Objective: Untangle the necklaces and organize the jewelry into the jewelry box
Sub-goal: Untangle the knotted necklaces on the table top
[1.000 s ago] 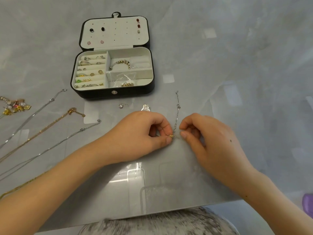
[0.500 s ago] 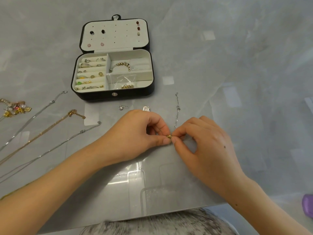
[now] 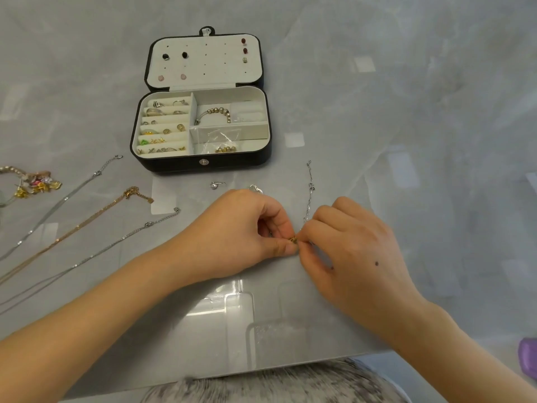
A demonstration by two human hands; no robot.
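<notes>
A black jewelry box [image 3: 203, 165] lies open at the back, with rings, earrings and a beaded bracelet in its cream compartments and studs in its lid. In front of it my left hand [image 3: 241, 228] pinches a small gold bead [image 3: 292, 239] at the near end of a thin silver chain [image 3: 309, 193]. My right hand [image 3: 351, 242] pinches the same spot from the right. The chain runs away from my fingers toward the box. Three long necklaces lie at the left: a silver necklace [image 3: 62, 200], a gold necklace [image 3: 96, 215] and another silver necklace [image 3: 116, 242].
A tangle of gold and coloured charms [image 3: 37, 183] sits at the far left edge. A small silver pendant [image 3: 216, 185] and a silver ring [image 3: 255, 188] lie just behind my left hand. The grey table's near edge [image 3: 261, 370] runs close to my body.
My right hand moved left and closed its fingertips onto the chain at the gold bead, meeting my left hand. My left hand kept its pinch.
</notes>
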